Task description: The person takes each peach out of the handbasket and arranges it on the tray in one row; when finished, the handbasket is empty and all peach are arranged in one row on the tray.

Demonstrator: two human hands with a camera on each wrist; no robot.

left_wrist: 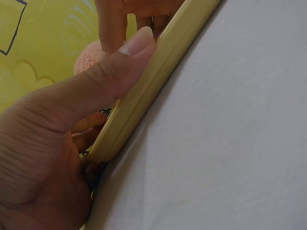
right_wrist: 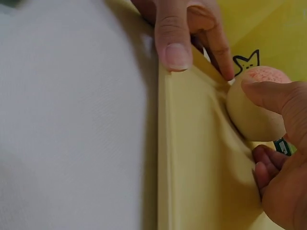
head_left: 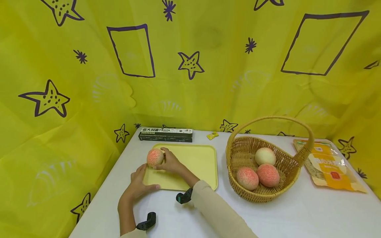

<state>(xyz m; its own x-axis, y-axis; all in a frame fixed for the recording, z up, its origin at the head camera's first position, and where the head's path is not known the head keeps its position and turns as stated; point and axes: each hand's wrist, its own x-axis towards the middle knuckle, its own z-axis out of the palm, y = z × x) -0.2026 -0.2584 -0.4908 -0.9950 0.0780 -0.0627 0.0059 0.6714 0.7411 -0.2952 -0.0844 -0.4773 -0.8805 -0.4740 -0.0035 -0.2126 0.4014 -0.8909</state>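
A cream peach with pink speckles (head_left: 155,157) sits at the left end of a pale yellow tray (head_left: 190,165). My right hand (head_left: 172,162) holds it from the right side, thumb in front, as the right wrist view shows. At the tray's near left corner, my left hand (head_left: 138,185) grips the rim. Its thumb (left_wrist: 120,67) lies on the near edge, while the other fingers are around the left side, partly hidden in the left wrist view. The peach (right_wrist: 259,108) appears low against the tray; whether it touches is hard to tell.
A wicker basket (head_left: 262,195) with a tall handle stands right of the tray, holding three peaches (head_left: 268,175). Behind the tray lie a pasta box (head_left: 166,135) and a small yellow packet (head_left: 212,135). An orange food bag (head_left: 330,167) is at the far right. Yellow curtains surround the white table.
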